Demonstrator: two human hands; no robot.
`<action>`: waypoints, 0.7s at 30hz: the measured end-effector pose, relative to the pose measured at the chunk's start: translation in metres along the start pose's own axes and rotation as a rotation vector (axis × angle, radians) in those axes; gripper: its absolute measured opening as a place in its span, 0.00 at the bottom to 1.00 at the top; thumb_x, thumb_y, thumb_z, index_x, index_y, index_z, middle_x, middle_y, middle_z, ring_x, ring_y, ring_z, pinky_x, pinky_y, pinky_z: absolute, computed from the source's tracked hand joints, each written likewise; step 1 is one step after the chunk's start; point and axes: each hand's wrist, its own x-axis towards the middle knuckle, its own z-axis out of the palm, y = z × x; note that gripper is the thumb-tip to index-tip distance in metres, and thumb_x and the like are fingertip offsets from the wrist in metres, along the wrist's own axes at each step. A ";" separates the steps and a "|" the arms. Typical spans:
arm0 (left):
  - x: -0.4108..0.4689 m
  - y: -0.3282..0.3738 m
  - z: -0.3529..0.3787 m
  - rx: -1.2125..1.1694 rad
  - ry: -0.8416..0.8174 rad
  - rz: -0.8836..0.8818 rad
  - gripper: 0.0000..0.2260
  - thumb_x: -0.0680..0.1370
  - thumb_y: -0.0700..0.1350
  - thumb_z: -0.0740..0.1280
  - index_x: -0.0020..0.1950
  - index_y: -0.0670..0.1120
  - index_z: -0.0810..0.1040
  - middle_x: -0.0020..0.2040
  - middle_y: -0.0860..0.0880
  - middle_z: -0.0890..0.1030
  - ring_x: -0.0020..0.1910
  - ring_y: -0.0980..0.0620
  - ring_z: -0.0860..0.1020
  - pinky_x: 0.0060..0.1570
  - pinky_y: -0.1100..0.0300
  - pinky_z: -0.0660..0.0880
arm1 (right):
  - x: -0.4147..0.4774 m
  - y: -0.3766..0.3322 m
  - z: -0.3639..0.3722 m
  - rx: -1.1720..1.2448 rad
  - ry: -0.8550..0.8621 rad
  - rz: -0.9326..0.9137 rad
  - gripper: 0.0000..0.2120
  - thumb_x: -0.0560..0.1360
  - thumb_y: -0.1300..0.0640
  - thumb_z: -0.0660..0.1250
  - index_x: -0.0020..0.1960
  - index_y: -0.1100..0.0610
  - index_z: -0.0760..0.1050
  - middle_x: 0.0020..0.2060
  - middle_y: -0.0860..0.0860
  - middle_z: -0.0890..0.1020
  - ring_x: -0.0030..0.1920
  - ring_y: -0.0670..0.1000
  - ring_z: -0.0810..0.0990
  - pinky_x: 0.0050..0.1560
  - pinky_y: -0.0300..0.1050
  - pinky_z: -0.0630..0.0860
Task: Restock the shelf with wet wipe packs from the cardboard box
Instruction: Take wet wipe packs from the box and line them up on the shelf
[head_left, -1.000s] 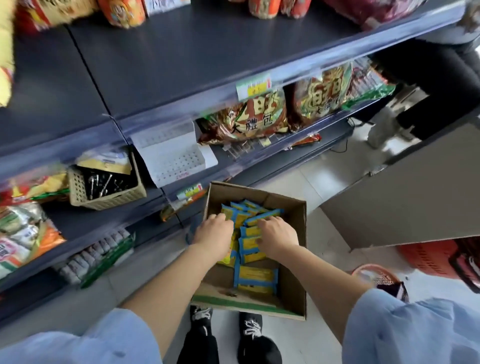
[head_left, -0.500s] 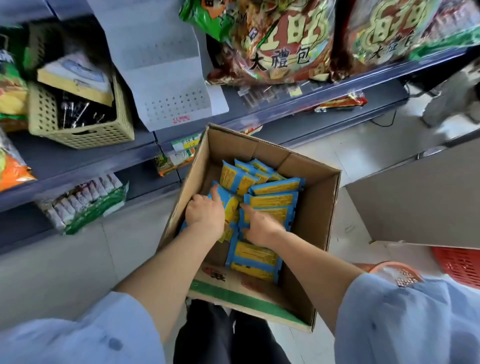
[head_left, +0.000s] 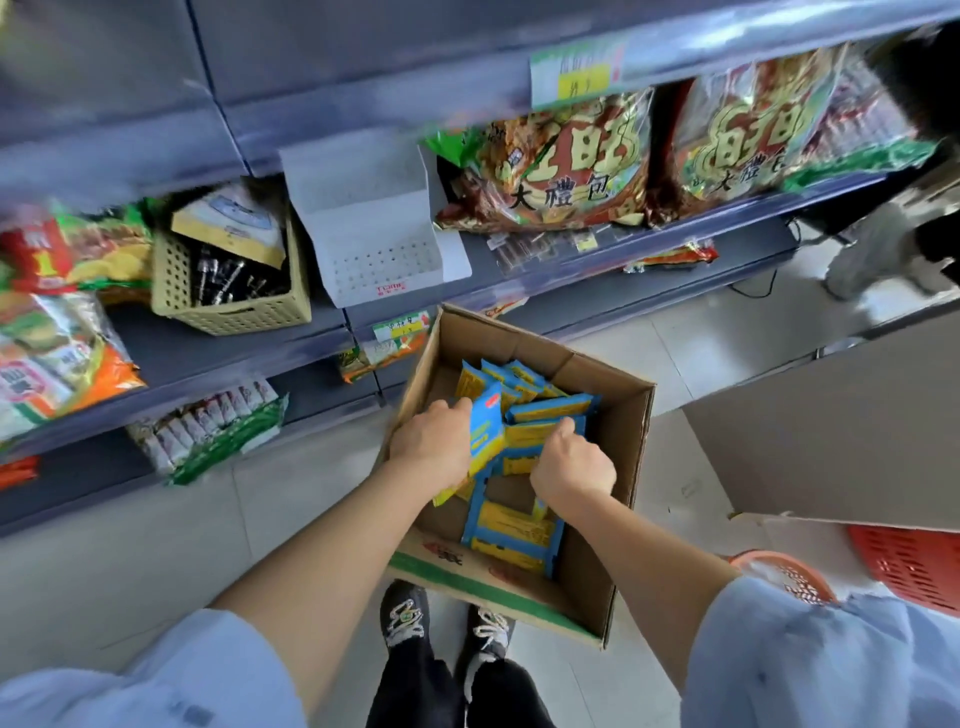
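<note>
An open cardboard box (head_left: 621, 452) stands on the floor in front of the shelf and holds several blue-and-yellow wet wipe packs (head_left: 511, 530). My left hand (head_left: 434, 441) grips a bunch of packs (head_left: 485, 428) tilted on edge inside the box. My right hand (head_left: 571, 462) is curled round other packs (head_left: 540, 428) beside them. A white perforated plastic bin (head_left: 374, 234) sits on the middle shelf, above and behind the box.
A beige basket (head_left: 228, 291) of small items stands left of the white bin. Large snack bags (head_left: 566, 171) fill the shelf to the right. Red baskets (head_left: 914, 566) lie on the floor at right. A grey panel (head_left: 831, 441) leans right of the box.
Both hands have closed on packs and drawn them up from the pile. The view has lifted a little, showing more of the shelf.
</note>
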 end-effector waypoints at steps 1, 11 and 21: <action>-0.007 0.001 -0.011 -0.008 0.002 0.022 0.27 0.78 0.40 0.63 0.75 0.51 0.57 0.61 0.45 0.70 0.51 0.42 0.76 0.36 0.51 0.72 | -0.006 0.000 -0.010 -0.011 0.003 0.001 0.21 0.76 0.61 0.61 0.67 0.61 0.61 0.54 0.54 0.80 0.54 0.57 0.80 0.39 0.46 0.72; -0.102 -0.038 -0.143 -0.231 0.340 0.063 0.09 0.74 0.47 0.71 0.50 0.53 0.74 0.52 0.51 0.79 0.50 0.47 0.77 0.43 0.56 0.72 | -0.073 -0.025 -0.125 0.100 0.237 -0.178 0.12 0.79 0.50 0.62 0.57 0.55 0.74 0.52 0.56 0.81 0.52 0.59 0.79 0.43 0.46 0.73; -0.207 -0.099 -0.206 -0.339 0.591 -0.014 0.11 0.75 0.43 0.70 0.56 0.53 0.80 0.57 0.52 0.79 0.49 0.51 0.78 0.42 0.59 0.73 | -0.154 -0.076 -0.227 0.285 0.443 -0.451 0.14 0.77 0.49 0.67 0.61 0.50 0.78 0.55 0.52 0.82 0.54 0.55 0.80 0.48 0.45 0.75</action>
